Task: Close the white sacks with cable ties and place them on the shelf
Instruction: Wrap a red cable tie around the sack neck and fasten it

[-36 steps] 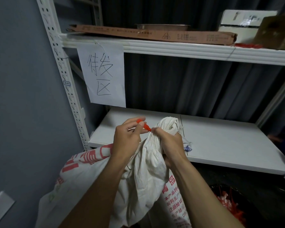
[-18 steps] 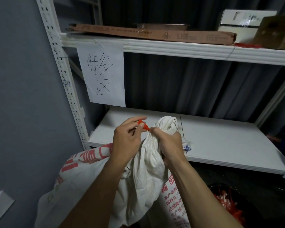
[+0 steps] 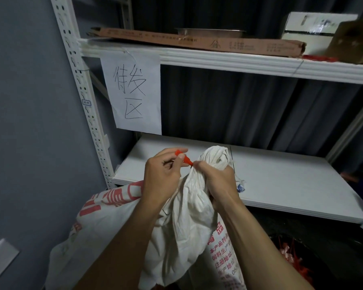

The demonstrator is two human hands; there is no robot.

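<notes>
A white sack (image 3: 182, 231) with red printing stands in front of the white shelf (image 3: 281, 185), its mouth bunched into a twisted neck. My right hand (image 3: 216, 181) is clenched around that neck just under the gathered top. My left hand (image 3: 164, 174) pinches a red cable tie (image 3: 184, 159) between thumb and fingers, the tie's end reaching the neck of the sack beside my right thumb. Whether the tie loops round the neck is hidden by my hands.
A paper sign (image 3: 134, 93) with handwritten characters hangs from the upper shelf (image 3: 239, 61), which carries a flat cardboard box (image 3: 197, 41) and other boxes. A dark bin (image 3: 298, 260) holding red ties sits at the lower right. The grey wall (image 3: 29, 143) is close on the left.
My left hand has shifted slightly on the red tie, pulling it a little left and up. The right hand keeps its grip on the sack's neck.
</notes>
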